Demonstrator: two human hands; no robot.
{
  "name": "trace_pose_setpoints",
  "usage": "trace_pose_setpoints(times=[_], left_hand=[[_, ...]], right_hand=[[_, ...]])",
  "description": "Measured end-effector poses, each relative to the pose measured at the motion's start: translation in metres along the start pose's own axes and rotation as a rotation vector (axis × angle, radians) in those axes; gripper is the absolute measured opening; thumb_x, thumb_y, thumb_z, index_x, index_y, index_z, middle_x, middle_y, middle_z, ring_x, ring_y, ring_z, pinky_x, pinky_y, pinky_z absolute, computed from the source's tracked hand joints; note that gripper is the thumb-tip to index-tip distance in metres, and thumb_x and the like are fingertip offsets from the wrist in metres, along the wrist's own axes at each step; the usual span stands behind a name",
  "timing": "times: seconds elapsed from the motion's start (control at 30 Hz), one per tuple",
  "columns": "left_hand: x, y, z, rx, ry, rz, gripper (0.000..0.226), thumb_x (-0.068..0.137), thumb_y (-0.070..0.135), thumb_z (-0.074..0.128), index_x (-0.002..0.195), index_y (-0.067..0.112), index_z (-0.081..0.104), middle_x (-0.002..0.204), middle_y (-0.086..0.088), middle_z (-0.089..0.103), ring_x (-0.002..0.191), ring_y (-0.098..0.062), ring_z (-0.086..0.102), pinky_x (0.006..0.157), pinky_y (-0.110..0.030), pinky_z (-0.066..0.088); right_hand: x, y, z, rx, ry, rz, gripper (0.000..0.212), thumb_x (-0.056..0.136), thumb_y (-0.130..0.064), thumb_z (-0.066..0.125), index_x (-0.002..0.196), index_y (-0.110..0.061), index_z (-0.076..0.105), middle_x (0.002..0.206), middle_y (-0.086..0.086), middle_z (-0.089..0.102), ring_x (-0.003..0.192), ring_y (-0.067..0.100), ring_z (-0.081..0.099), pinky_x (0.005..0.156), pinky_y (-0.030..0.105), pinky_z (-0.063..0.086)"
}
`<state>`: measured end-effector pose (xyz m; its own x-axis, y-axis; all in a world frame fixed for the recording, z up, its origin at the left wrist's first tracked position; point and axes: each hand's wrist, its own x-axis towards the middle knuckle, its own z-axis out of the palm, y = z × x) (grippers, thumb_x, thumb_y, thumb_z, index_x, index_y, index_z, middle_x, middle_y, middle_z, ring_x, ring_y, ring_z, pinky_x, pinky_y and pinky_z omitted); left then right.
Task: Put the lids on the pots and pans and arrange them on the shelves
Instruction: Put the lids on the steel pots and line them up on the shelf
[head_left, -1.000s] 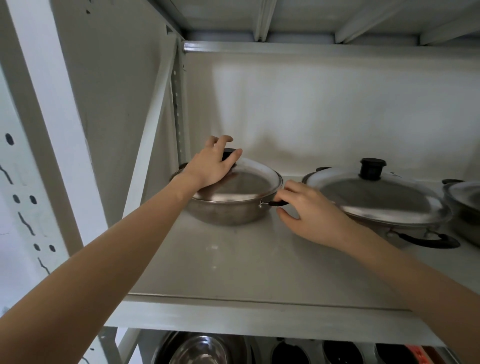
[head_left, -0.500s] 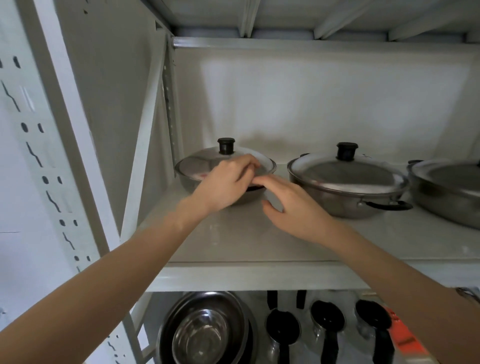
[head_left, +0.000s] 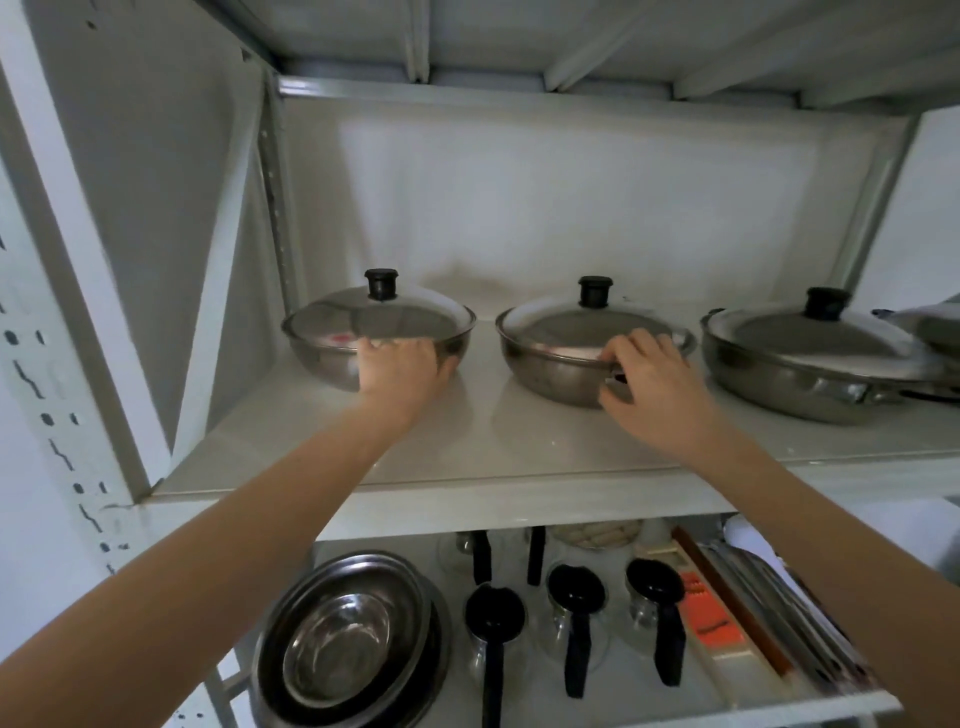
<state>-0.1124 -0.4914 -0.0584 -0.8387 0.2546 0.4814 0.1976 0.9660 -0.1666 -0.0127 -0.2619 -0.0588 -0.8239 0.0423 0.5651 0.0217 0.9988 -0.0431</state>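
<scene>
Head view, the only one: three lidded steel pans stand in a row on the upper shelf (head_left: 467, 457). Left pan (head_left: 332, 353) carries a glass lid (head_left: 379, 319) with a black knob; middle pan (head_left: 556, 369) likewise, lid (head_left: 587, 325) seated; right pan (head_left: 800, 379) also lidded, and partly overlapped at the frame edge by a further piece of cookware (head_left: 935, 327) that is too cut off to identify. Left hand (head_left: 400, 369) is at the near rim of the left pan, fingers curled over the edge, so it reads as gripping the rim. Right hand (head_left: 649, 384) is at the near right side of the middle pan, fingers bent at the rim where a dark handle stub shows; it looks like a grip on the rim or handle, but blur hides the exact contact. Judgement: lids are on all pans seen here, so the lidding step looks done for this shelf; what is left is spacing and squaring the row, and whatever lies out of frame. Lower shelf holds nested steel bowls (head_left: 343, 649), glass jugs with black lids and handles (head_left: 571, 613), and a tray of utensils (head_left: 737, 618). Possible obstacles: the left pan sits near the side panel (head_left: 156, 208), and the right pan crowds the cut-off piece.
</scene>
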Motion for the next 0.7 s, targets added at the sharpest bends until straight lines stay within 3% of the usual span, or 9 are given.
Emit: trace_pose_setpoints(times=[0.17, 0.3, 0.4, 0.5, 0.7], left_hand=[[-0.005, 0.007, -0.001, 0.005, -0.053, -0.045, 0.042, 0.103, 0.033, 0.026, 0.126, 0.007, 0.050, 0.120, -0.017, 0.062, 0.116, -0.033, 0.054, 0.087, -0.038, 0.046], [-0.008, 0.005, -0.003, -0.021, -0.076, -0.047, 0.036, 0.102, 0.028, 0.027, 0.126, 0.008, 0.046, 0.120, -0.015, 0.060, 0.118, -0.033, 0.051, 0.081, -0.038, 0.047], [-0.015, -0.002, -0.007, -0.054, -0.066, -0.048, 0.033, 0.101, 0.022, 0.028, 0.124, 0.006, 0.046, 0.117, -0.016, 0.060, 0.115, -0.033, 0.051, 0.081, -0.041, 0.047], [-0.027, -0.003, -0.013, -0.024, -0.046, -0.022, 0.031, 0.100, 0.017, 0.029, 0.123, 0.004, 0.046, 0.115, -0.018, 0.061, 0.111, -0.034, 0.052, 0.081, -0.042, 0.046], [-0.048, -0.013, -0.020, -0.043, -0.025, 0.012, 0.031, 0.101, 0.020, 0.030, 0.121, 0.004, 0.047, 0.111, -0.019, 0.062, 0.107, -0.034, 0.055, 0.081, -0.043, 0.046]], right_hand=[[-0.007, 0.026, -0.002, -0.033, 0.068, -0.015, 0.024, 0.085, -0.027, 0.059, 0.100, -0.008, 0.057, 0.104, 0.010, 0.059, 0.102, 0.033, 0.054, 0.072, 0.036, 0.035], [-0.012, 0.033, -0.004, 0.053, -0.027, -0.079, 0.030, 0.092, -0.032, 0.051, 0.103, -0.006, 0.061, 0.109, 0.009, 0.064, 0.107, 0.031, 0.050, 0.083, 0.041, 0.043], [-0.011, 0.034, -0.006, 0.154, -0.092, -0.112, 0.034, 0.095, -0.033, 0.049, 0.108, -0.004, 0.061, 0.109, 0.011, 0.065, 0.108, 0.031, 0.046, 0.092, 0.040, 0.040], [-0.007, 0.036, -0.003, 0.174, -0.113, -0.103, 0.036, 0.096, -0.034, 0.047, 0.107, -0.004, 0.063, 0.108, 0.012, 0.065, 0.108, 0.033, 0.049, 0.092, 0.040, 0.039], [0.002, 0.030, -0.001, 0.228, -0.059, -0.115, 0.035, 0.096, -0.026, 0.047, 0.085, 0.002, 0.064, 0.089, 0.023, 0.068, 0.085, 0.037, 0.061, 0.077, 0.039, 0.042]])
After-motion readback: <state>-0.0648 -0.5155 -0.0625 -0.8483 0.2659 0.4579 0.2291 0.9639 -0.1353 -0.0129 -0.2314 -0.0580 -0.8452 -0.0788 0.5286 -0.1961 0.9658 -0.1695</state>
